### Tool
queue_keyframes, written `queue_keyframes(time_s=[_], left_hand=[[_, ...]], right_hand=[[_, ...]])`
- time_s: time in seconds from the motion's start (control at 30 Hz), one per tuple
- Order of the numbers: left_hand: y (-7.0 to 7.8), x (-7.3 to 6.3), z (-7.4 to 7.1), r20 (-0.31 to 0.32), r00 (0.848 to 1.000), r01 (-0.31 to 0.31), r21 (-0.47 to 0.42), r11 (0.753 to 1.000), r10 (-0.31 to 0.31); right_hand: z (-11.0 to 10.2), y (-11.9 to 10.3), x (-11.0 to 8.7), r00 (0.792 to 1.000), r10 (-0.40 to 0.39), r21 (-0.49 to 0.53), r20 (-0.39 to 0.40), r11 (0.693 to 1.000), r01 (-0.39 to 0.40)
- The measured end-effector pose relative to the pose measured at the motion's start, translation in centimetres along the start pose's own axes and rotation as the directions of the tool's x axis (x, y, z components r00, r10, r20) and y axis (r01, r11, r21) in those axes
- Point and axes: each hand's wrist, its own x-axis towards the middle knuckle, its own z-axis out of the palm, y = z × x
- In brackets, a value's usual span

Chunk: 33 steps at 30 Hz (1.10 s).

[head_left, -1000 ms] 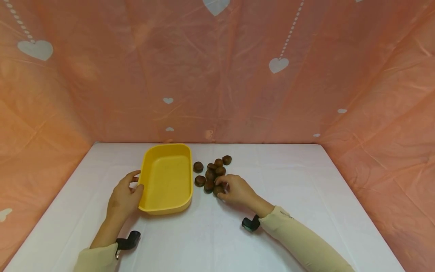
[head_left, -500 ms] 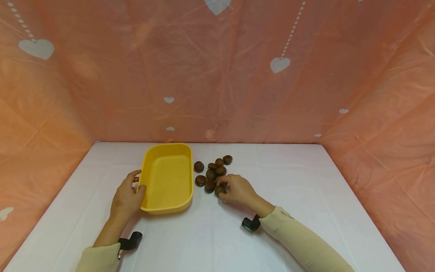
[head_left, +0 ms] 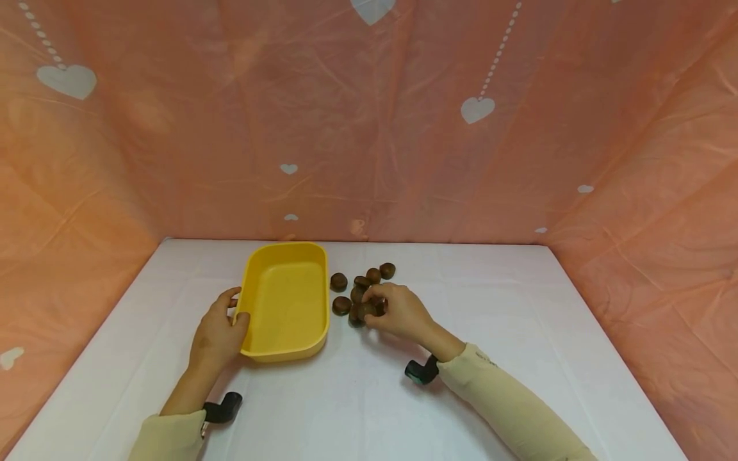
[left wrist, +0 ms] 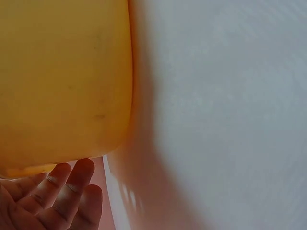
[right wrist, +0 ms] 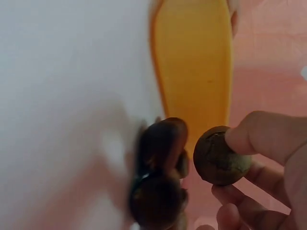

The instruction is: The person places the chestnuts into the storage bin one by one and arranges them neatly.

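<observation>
My right hand (head_left: 403,312) pinches a brown chestnut (right wrist: 220,155) between thumb and fingers. In the right wrist view this chestnut is raised off the table, apart from the others. Several more chestnuts (head_left: 341,305) lie in a loose group beneath and beyond that hand, some hidden by it. Left of them stands a yellow plastic basin (head_left: 286,301), with nothing inside. My left hand (head_left: 216,336) holds the basin's left side, thumb at the rim and fingers along the outer wall. The left wrist view shows fingertips (left wrist: 81,167) touching the rim of the basin.
A white cloth (head_left: 357,410) covers the table. Pink-orange curtains with pale hearts (head_left: 375,128) hang behind and on both sides. Each wrist wears a black camera (head_left: 225,408).
My right hand has lifted the pinched chestnut and moved it slightly up and left, over the other chestnuts. The left hand stays at the basin, which has hardly moved.
</observation>
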Motion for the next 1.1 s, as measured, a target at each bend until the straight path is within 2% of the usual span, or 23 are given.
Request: queue_keyframes(time_s=[0.37,0.63,0.73,1.0,1.1], left_hand=[[-0.1,0.1,0.0,0.017,1.000,0.002,0.001,1.000,-0.002],[0.0,0.0,0.0,0.020,1.000,0.008,-0.006,1.000,-0.008],[0.0,0.0,0.1,0.019,1.000,0.008,-0.007,1.000,-0.008],[-0.1,0.0,0.1,0.018,1.000,0.016,-0.012,1.000,-0.016],[-0.1,0.0,0.1,0.025,0.999,0.024,-0.020,1.000,-0.024]], right_hand=[[-0.2,-2.1,1.5,0.998,-0.053,0.077,-0.028,0.995,0.055],[0.2,-3.5,2.6,0.996,-0.086,0.091,-0.039,0.992,0.089],[0.4,-4.2,3.0,0.995,-0.099,0.127,-0.028,0.987,0.102],[1.9,-5.6,3.6,0.996,-0.081,0.187,0.036,0.980,0.073],[2.7,-5.9,3.8,0.995,-0.073,0.179,0.063,0.982,0.061]])
